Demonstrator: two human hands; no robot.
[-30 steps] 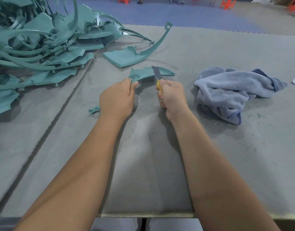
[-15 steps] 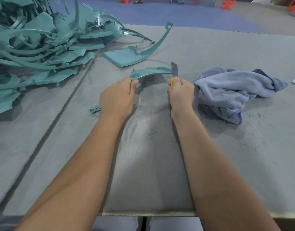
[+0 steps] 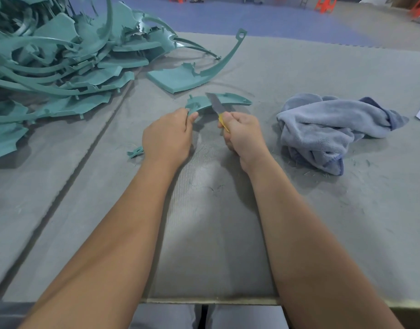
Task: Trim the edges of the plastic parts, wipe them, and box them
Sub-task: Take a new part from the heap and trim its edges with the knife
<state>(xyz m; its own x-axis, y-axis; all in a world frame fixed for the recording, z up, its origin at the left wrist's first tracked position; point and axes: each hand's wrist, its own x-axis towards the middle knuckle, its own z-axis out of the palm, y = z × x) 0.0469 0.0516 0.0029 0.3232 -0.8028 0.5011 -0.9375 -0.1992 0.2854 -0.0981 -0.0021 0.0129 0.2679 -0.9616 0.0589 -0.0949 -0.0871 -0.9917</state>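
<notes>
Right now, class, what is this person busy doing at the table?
A person is trimming a curved teal plastic part. The left hand pinches one end of it, while the right hand grips a yellow-handled knife with its blade laid across the part. A heap of teal parts and a blue cloth lie nearby.

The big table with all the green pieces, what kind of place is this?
Probably a factory or workshop. A heap of teal plastic parts lies on a grey padded table, the right hand holds a utility knife against one plastic part, and orange stools stand on an open floor beyond.
</notes>
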